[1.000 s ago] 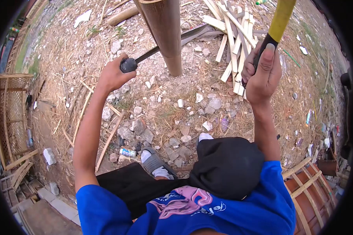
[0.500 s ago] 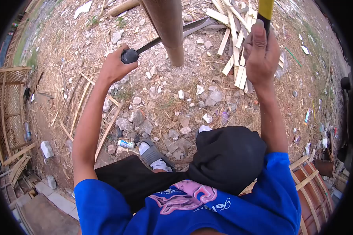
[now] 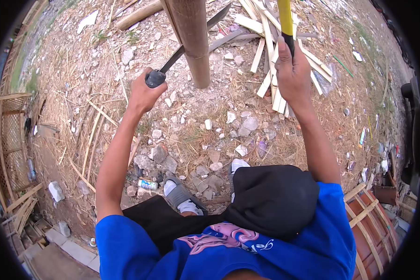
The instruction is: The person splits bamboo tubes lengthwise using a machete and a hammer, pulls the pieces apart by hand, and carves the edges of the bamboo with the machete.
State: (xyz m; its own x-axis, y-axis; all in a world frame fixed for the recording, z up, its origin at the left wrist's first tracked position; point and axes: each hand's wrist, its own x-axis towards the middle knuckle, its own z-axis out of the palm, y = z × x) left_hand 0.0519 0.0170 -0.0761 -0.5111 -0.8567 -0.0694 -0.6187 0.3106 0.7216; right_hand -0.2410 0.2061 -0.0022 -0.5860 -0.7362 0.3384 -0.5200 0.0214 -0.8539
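The left hand (image 3: 142,93), left of centre in the upper half of the frame, is closed round the black handle (image 3: 155,78) of a long blade (image 3: 173,59). The right hand (image 3: 294,77), at upper right, has its fingers wrapped about the black grip of a yellow shaft (image 3: 285,18), thumb laid along it; the shaft runs out past the top edge. From the left hand the blade slants up and right to a brown pole (image 3: 196,51) at upper centre, and its tip shows on the pole's far side; whether it lies in the pole or behind it, I cannot tell. The pole rises from the ground out of the top of the frame. Beside it, at upper right, pale wood strips (image 3: 273,60) lie heaped, partly hidden by the right hand. A round log (image 3: 140,15) lies at upper left. Below centre are grey stones (image 3: 249,123), a can (image 3: 148,185) and a grey sandal (image 3: 184,196). A lattice panel (image 3: 11,144) stands at the left edge, and a black cloth (image 3: 275,198) covers the lower centre, against the blue shirt (image 3: 275,254)
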